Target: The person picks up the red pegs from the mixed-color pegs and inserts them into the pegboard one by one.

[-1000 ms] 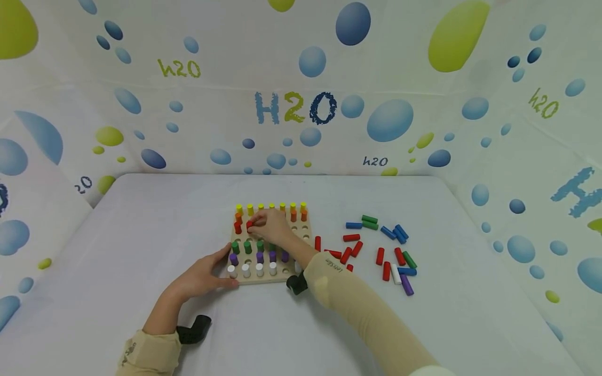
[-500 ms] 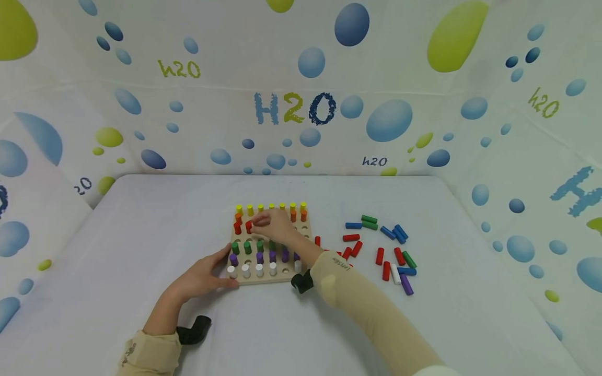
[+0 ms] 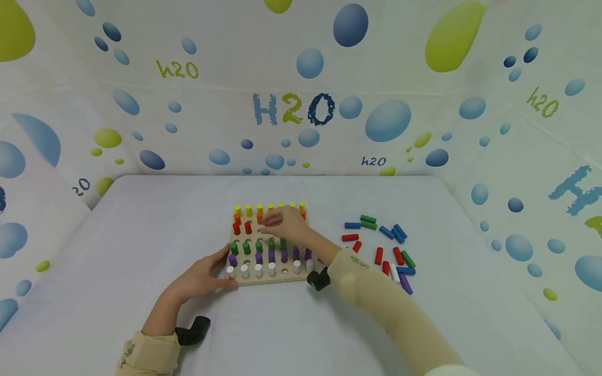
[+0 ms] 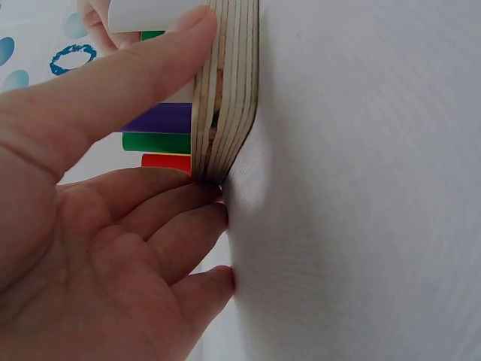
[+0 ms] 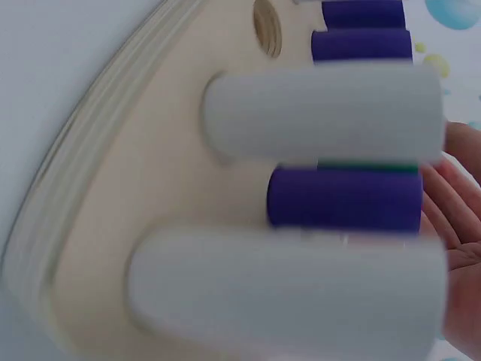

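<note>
While the left hand [image 3: 203, 274] grips the pegboard [image 3: 270, 281], the relaxed right hand [image 3: 289, 225] hovers above.

Head view: from above the near side of the board [image 3: 263, 281], facing forward and down, farthest off of the three, the whole board in frame. Left wrist view: low at the board's near left corner, close, turned sideways, facing its layered edge; corner and left hand [image 3: 199, 277] shared with head. Right wrist view: very close at the board's near right corner, turned sideways, facing across white pegs [image 5: 323, 113], which head shares.
</note>
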`<control>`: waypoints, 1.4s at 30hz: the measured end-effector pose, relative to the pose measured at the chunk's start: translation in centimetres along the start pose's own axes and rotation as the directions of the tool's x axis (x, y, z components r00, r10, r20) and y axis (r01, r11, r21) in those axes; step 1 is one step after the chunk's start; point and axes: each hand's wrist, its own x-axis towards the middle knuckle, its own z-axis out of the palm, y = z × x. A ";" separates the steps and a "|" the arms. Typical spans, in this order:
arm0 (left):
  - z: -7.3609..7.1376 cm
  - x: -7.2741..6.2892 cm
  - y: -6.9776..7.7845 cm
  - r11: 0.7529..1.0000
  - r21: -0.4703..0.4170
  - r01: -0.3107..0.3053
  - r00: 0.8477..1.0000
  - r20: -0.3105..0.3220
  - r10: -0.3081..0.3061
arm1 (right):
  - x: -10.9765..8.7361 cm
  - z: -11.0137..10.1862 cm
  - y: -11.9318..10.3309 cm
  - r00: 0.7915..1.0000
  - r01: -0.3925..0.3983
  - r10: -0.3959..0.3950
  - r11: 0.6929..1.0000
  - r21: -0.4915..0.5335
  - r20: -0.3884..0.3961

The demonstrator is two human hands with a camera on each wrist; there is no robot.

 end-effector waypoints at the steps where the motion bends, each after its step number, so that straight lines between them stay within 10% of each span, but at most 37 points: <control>1: 0.0 0.0 0.0 1.000 0.001 -0.002 1.000 -0.001 0.002 | -0.1 -0.2 0.2 1.000 0.003 -0.003 1.000 -0.003 0.002; 16: 0.1 0.1 0.0 1.000 -0.009 -0.006 1.000 -0.009 0.006 | -1.9 -3.6 2.1 0.997 0.074 -0.074 0.997 -0.005 -0.025; 42: 0.1 0.3 -0.3 1.000 -0.004 -0.002 1.000 -0.010 0.002 | -5.3 -8.3 5.6 0.993 -0.029 0.020 0.997 -0.077 -0.118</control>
